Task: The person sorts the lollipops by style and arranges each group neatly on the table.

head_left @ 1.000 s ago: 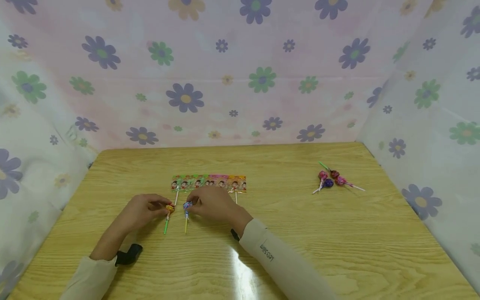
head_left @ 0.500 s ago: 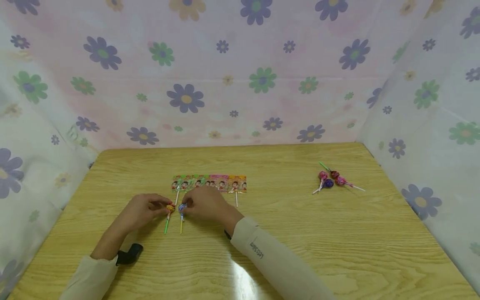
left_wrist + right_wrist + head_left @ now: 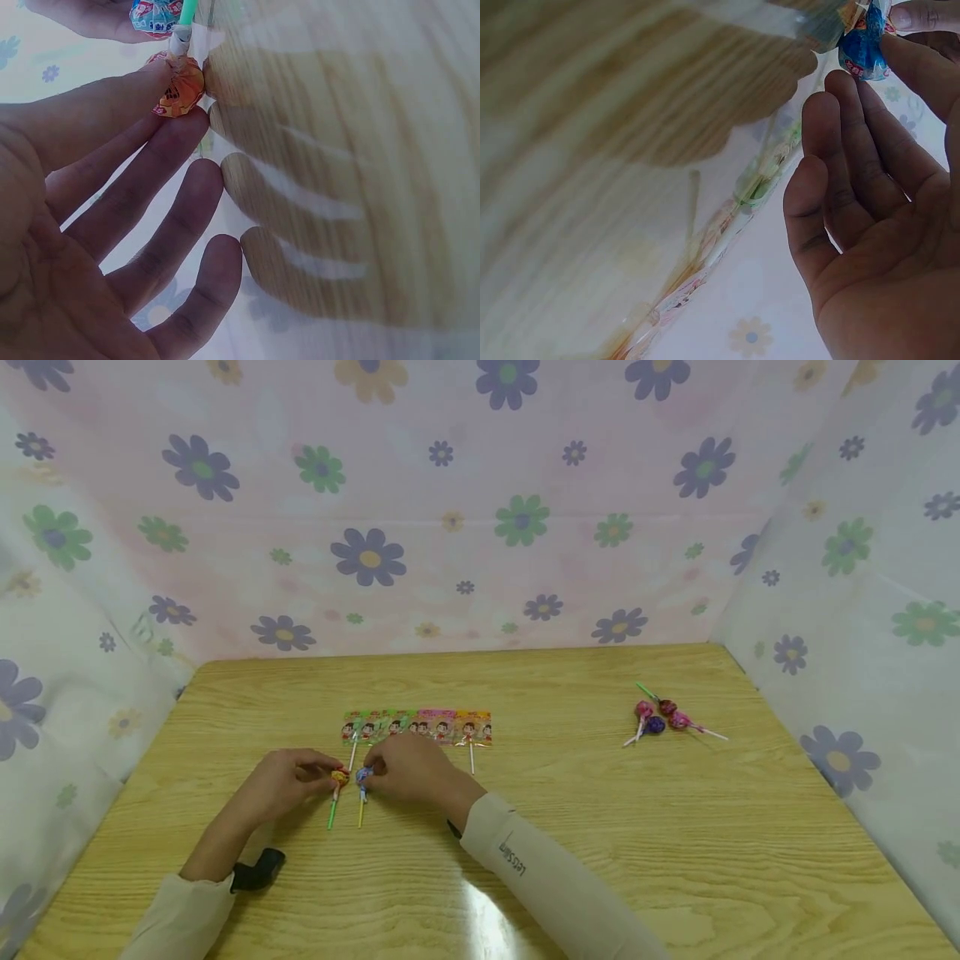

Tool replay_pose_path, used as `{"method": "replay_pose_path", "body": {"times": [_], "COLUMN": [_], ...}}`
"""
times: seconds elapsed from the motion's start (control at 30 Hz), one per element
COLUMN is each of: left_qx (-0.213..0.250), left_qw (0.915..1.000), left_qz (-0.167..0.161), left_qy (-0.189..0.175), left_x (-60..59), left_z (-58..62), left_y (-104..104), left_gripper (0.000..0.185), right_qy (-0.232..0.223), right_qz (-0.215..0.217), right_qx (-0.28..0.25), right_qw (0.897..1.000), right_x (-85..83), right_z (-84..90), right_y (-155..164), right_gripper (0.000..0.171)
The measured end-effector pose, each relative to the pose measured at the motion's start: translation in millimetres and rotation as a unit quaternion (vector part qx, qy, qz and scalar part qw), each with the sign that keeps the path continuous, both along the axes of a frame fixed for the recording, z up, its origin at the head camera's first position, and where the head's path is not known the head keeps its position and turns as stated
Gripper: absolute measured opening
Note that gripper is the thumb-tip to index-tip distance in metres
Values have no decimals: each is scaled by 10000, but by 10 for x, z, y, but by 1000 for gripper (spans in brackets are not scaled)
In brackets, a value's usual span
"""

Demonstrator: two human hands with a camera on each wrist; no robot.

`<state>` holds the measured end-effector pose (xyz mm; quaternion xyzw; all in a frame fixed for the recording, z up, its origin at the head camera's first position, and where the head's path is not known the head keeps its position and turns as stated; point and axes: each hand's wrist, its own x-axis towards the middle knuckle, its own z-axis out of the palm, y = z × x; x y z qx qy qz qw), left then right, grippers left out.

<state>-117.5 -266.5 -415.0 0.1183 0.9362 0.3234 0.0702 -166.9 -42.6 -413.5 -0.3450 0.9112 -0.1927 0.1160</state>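
Observation:
On the left of the table, my left hand (image 3: 288,782) pinches the orange-wrapped head of a lollipop (image 3: 184,88) between thumb and fingers. Its green stick points toward me. Just to the right, my right hand (image 3: 420,772) holds a blue-wrapped lollipop (image 3: 864,46) by the head, yellow stick also toward me. The two lollipops lie side by side with a small gap. Behind them is a row of flat lollipops in printed clear wrappers (image 3: 472,728), green through pink to orange. White sticks stick out at both ends; the right hand hides the middle of the row's lower side.
Several round lollipops (image 3: 656,725) in pink, red and purple wrappers lie in a loose cluster at the back right of the wooden table (image 3: 600,843). A flower-printed cloth (image 3: 450,560) rises behind the table and along both sides.
My right hand has slid a little left with the blue lollipop, bringing it closer to the orange one. That shift came early; over the last half second both hands stay put.

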Motion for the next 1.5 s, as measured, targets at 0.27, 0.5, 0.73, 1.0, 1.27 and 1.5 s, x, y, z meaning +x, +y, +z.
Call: {"method": "replay_pose_path", "body": {"times": [0.27, 0.5, 0.73, 1.0, 1.27, 1.5], "left_qx": [43, 23, -15, 12, 41, 39], "left_qw": [10000, 10000, 10000, 10000, 9999, 9999], "left_qz": [-30, 4, 17, 85, 110, 118], "left_qy": [50, 60, 69, -13, -89, -78], "left_x": [-11, -5, -6, -2, -5, -2], "left_z": [-5, -7, -15, -5, 6, 4], "left_y": [-15, -6, -2, 3, 3, 4], "left_gripper": [24, 24, 24, 25, 24, 24], "right_qy": [-173, -143, -89, 141, 232, 554], "right_qz": [-115, -183, -562, -1098, -1572, -1788], "right_qx": [-14, -354, -725, -632, -647, -476], "right_qw": [9998, 9991, 9957, 9918, 9852, 9812], "right_x": [4, 43, 10, -81, -172, -235], "right_z": [14, 91, 118, 123, 57, 5], "right_y": [72, 402, 888, 1493, 2156, 2708], "right_gripper": [36, 35, 33, 32, 35, 38]}}
